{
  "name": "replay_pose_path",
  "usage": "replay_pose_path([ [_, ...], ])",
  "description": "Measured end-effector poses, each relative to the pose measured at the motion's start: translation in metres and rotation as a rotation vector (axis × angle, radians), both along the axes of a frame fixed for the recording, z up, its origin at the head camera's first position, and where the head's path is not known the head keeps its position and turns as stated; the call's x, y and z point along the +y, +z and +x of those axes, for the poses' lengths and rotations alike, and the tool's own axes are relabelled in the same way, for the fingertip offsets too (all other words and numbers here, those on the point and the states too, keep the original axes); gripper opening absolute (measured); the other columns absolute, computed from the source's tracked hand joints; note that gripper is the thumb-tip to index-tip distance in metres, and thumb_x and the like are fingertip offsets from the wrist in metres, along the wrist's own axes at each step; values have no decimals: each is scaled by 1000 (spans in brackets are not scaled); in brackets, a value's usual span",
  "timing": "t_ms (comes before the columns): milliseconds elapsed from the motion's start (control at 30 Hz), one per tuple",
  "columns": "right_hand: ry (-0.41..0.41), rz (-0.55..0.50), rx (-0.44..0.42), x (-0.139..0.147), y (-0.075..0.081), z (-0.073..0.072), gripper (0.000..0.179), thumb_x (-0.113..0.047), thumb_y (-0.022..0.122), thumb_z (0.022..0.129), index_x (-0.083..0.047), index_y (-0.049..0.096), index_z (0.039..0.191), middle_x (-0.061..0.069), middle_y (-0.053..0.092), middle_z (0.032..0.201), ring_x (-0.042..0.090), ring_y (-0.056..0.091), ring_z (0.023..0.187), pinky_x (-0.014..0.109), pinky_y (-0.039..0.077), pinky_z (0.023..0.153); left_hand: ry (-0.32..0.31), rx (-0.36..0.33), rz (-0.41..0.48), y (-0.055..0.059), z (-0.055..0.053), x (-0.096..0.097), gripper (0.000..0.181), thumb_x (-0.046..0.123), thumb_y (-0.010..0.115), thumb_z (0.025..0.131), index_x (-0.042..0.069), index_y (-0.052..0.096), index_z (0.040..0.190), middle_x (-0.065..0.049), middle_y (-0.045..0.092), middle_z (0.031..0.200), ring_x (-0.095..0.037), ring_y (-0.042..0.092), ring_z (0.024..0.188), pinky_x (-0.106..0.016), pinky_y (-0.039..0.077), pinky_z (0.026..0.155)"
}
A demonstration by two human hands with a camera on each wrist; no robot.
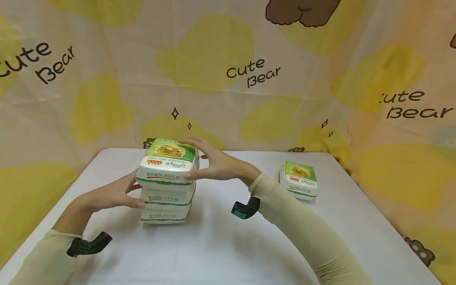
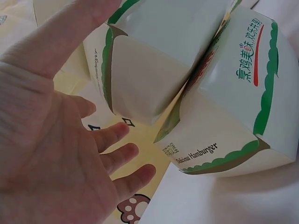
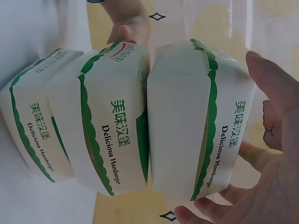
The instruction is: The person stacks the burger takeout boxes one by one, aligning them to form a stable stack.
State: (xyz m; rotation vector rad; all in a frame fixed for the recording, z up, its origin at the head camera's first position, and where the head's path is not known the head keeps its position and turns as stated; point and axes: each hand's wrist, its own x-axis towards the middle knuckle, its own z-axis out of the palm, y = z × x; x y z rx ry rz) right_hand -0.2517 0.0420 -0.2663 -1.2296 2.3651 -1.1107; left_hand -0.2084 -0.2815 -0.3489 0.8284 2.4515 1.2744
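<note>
Three white-and-green hamburger boxes stand stacked on the left part of the table. The top box (image 1: 167,162) shows a burger picture on its lid; the middle box (image 1: 165,196) and bottom box (image 1: 164,215) show their front walls. My right hand (image 1: 219,163) grips the top box from the right, thumb at the front wall and fingers toward the back edge. At the stack's left side is my left hand (image 1: 110,194), its thumb tip beside the middle box. In the left wrist view its other fingers (image 2: 121,154) are spread, with nothing held between them.
Another hamburger box (image 1: 299,180) of the same kind sits alone on the right side of the white table (image 1: 228,245). A yellow-patterned cloth (image 1: 213,79) with "Cute Bear" lettering hangs behind and beside the table. Each sleeve carries a dark wrist device (image 1: 246,208).
</note>
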Motion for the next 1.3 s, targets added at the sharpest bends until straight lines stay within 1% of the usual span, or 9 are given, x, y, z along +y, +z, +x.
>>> replay_pose_path([
  [33, -1, -2, 1, 0, 0, 0, 87, -34, 74, 86, -27, 28, 158, -4, 19, 166, 17, 20, 153, 51, 33, 119, 2, 9, -2, 0, 0, -1, 105, 16, 76, 82, 29, 9, 162, -14, 31, 159, -49, 37, 140, -76, 37, 103],
  [100, -3, -6, 3, 2, 0, 1, 87, -34, 74, 86, -27, 28, 159, -4, 19, 166, 16, 20, 153, 51, 33, 120, 3, 40, -10, 1, 0, -3, 105, 15, 76, 82, 32, 11, 162, -10, 30, 161, -33, 39, 143, -67, 41, 106],
  [167, -1, -13, 10, 4, 0, 1, 86, -34, 73, 87, -26, 28, 159, -4, 21, 165, 16, 21, 152, 51, 33, 120, -2, 68, -3, 1, -1, -6, 107, 12, 77, 81, 33, 10, 162, -5, 25, 164, -14, 38, 144, -49, 44, 111],
  [267, 1, -28, 22, 8, 0, 1, 83, -36, 70, 88, -25, 28, 159, -5, 23, 164, 15, 24, 152, 52, 33, 119, -13, 91, 28, 3, -2, -12, 112, 8, 76, 81, 34, 5, 163, 3, 17, 169, 9, 32, 140, -22, 42, 108],
  [367, -4, -48, 34, 15, 0, 0, 79, -41, 66, 90, -27, 28, 158, -6, 26, 164, 16, 24, 152, 54, 33, 119, -8, 90, 61, 6, -2, -18, 114, 6, 75, 82, 33, 0, 164, 9, 17, 168, 16, 28, 139, -11, 38, 105],
  [533, -28, -80, 45, 28, -3, -1, 76, -49, 63, 92, -30, 29, 158, -7, 26, 164, 17, 24, 153, 54, 31, 121, 7, 112, 61, 13, -1, -26, 108, 4, 71, 85, 28, 1, 164, 10, 21, 164, 19, 28, 138, -8, 37, 105],
  [833, -105, -109, 48, 59, -10, 8, 72, -45, 62, 96, -32, 28, 158, -8, 21, 167, 20, 25, 153, 53, 29, 122, 65, 167, 53, 25, 8, -35, 93, 0, 60, 94, 28, 6, 164, 14, 27, 160, 15, 31, 138, -7, 39, 101],
  [1100, -171, -166, 94, 96, -27, 12, 67, -35, 65, 98, -27, 34, 157, -5, 29, 165, 21, 28, 153, 57, 30, 121, 97, 184, 129, 35, 10, -35, 76, -2, 46, 101, 23, 13, 164, 13, 33, 157, 10, 34, 139, -6, 39, 98],
  [1300, -265, -186, 110, 128, -32, 13, 64, -24, 65, 99, -19, 36, 156, 7, 37, 162, 31, 30, 151, 59, 32, 120, 115, 264, 290, 45, 10, -30, 69, -10, 43, 99, 12, 23, 161, 10, 46, 151, 3, 46, 134, -7, 42, 99],
])
